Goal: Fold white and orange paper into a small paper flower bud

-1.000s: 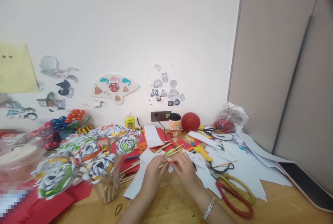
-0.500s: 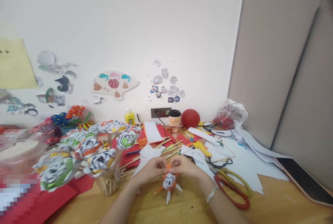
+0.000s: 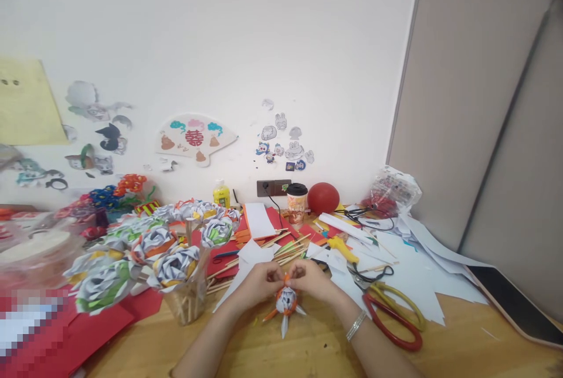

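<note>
Between my hands is a small paper flower (image 3: 287, 300) of white and orange strips, with pointed petals sticking outward. My left hand (image 3: 266, 279) pinches its far orange edge from the left. My right hand (image 3: 308, 277) pinches the same far edge from the right, fingertips close to those of the left. Parts of the fingers hide what they grip. Just beyond my hands lie thin wooden sticks (image 3: 292, 251) and white paper pieces (image 3: 255, 252).
Finished paper flowers (image 3: 173, 266) stand in a clear cup (image 3: 185, 303) on the left. Scissors (image 3: 396, 316) and a yellow-handled glue gun (image 3: 343, 248) lie to the right, with a phone (image 3: 519, 302) farther out. Behind are a lidded paper cup (image 3: 297, 203) and a red balloon (image 3: 323, 198).
The view has shifted slightly. Both hands keep their pinch on the paper flower, with the fingertips moved a little along its far edge.
</note>
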`<state>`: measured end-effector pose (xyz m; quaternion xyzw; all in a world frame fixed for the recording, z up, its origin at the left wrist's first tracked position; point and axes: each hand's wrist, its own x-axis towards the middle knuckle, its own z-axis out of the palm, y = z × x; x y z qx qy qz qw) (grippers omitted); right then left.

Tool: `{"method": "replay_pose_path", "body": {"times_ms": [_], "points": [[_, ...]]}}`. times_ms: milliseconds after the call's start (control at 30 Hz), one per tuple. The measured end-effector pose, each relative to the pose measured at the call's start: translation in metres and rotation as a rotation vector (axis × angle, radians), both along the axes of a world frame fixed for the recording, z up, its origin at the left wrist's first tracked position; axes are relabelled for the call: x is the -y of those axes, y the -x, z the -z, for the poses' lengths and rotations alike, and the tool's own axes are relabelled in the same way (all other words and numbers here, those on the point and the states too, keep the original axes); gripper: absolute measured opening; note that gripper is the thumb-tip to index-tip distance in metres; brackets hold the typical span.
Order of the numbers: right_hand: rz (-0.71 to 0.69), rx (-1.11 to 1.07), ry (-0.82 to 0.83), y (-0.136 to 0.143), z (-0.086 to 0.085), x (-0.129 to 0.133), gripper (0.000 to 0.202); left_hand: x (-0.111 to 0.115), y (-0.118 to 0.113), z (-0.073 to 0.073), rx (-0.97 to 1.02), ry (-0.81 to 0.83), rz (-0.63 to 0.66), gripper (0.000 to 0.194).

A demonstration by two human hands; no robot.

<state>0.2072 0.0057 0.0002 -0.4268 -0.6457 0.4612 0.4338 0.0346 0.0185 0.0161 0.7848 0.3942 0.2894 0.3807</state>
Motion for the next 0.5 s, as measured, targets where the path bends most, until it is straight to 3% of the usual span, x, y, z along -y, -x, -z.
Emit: {"method": "replay_pose_path", "body": {"times_ms": [200,400,500], "points": [[0.011,0.001,-0.045,-0.0018,-0.0008,0.0015,0.019,0.0039,-0.0007,-0.0060,0.012,-0.029,-0.012,0.008],[-0.111,-0.101,0.023,-0.0044,-0.0082,0.0046,0.026,-0.0017,0.0049,-0.0072,0.061,0.030,0.049,0.013],[-0.100,-0.068,0.000,-0.0028,-0.0063,0.0033,0.022,-0.0030,0.0052,-0.0045,0.078,0.041,0.061,0.016]]}}
